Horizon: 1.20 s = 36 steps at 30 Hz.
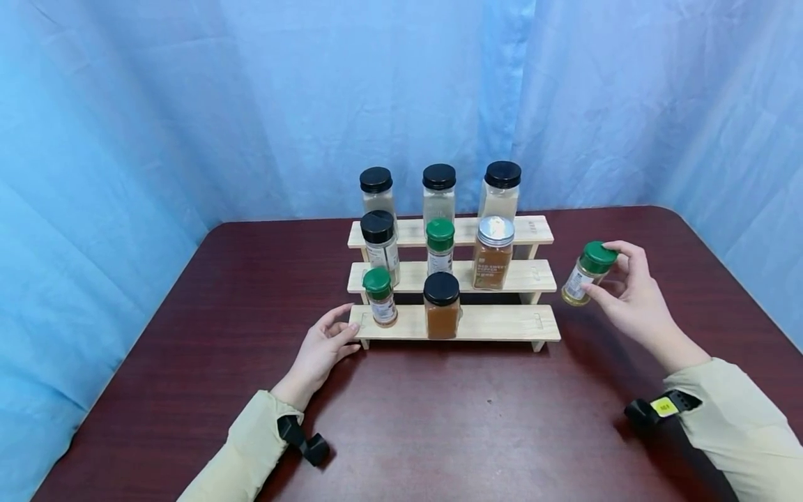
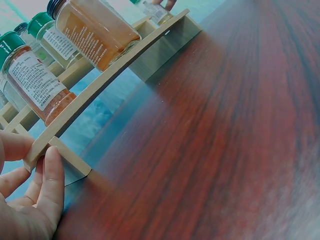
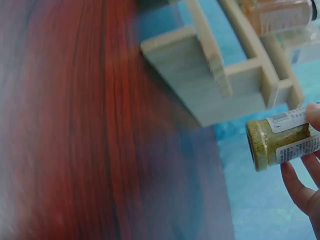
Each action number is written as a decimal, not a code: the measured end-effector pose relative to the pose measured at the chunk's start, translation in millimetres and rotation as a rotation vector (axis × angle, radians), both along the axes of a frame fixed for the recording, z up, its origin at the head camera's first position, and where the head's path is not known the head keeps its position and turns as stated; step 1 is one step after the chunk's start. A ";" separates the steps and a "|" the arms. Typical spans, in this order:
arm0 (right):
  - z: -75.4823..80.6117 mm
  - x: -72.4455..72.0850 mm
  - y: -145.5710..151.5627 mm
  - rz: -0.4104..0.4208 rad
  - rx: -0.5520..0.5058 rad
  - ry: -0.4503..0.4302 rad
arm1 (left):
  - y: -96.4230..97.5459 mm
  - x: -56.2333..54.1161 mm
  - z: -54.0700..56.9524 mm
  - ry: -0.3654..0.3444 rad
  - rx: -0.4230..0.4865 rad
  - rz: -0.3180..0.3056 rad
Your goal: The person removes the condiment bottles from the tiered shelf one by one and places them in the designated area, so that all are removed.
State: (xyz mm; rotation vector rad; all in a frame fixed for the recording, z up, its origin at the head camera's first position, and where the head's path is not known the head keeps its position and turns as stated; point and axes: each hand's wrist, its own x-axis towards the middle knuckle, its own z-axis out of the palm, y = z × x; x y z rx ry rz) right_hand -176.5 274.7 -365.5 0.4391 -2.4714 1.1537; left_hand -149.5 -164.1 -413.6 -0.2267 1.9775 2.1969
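Note:
A three-tier wooden spice rack stands on the table. My left hand pinches the left end of its lowest tier, thumb and fingers around the corner. To the right of the rack, my right hand holds a small green-capped spice jar off the table, slightly tilted. Yellowish-green contents show through this jar's glass in the right wrist view. On the lowest tier sit a green-capped spice jar at the left and a black-capped jar of orange-brown powder at the middle.
The middle tier bears a black-capped jar, a green-capped jar and a silver-lidded jar. Three black-capped jars, one of them at the right, line the top tier. Blue curtains surround the dark red table.

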 end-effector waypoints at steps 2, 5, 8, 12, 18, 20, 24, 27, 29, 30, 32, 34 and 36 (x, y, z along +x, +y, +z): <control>-1.3 -4.4 3.3 -0.007 0.015 -0.013 | 0.1 0.1 0.2 -0.001 -0.002 0.003; -3.2 -10.5 8.0 -0.017 0.040 -0.043 | 0.4 0.7 1.3 -0.002 -0.009 0.003; -5.1 -16.8 11.0 -0.038 0.072 -0.069 | 0.5 1.6 1.6 -0.002 -0.014 0.004; -8.4 -26.4 12.8 -0.069 0.114 -0.069 | 0.0 2.3 1.1 0.002 -0.010 0.003; -13.0 -40.3 11.4 -0.084 0.147 -0.063 | 0.3 1.6 1.3 0.004 -0.004 0.003; -14.4 -44.7 10.9 -0.088 0.150 -0.072 | 0.7 1.4 1.7 0.002 -0.004 0.003; -16.9 -52.9 10.5 -0.104 0.149 -0.081 | 1.2 1.6 2.4 0.004 -0.003 0.004; -19.6 -56.9 10.5 -0.100 0.152 -0.081 | 1.2 2.2 2.0 0.004 -0.006 0.005; -21.2 -59.3 10.3 -0.092 0.160 -0.075 | 1.1 2.3 1.9 0.004 -0.008 0.005; -21.8 -60.1 10.0 -0.092 0.164 -0.073 | 1.0 2.4 1.8 0.005 -0.009 0.004; -22.5 -61.2 9.3 -0.092 0.166 -0.074 | 1.0 2.7 1.6 0.008 -0.007 0.000; -22.3 -62.5 8.5 -0.095 0.161 -0.075 | 1.0 2.8 1.9 0.011 -0.003 0.000; -21.2 -64.1 7.9 -0.097 0.154 -0.083 | 1.0 2.3 2.3 0.013 0.000 0.000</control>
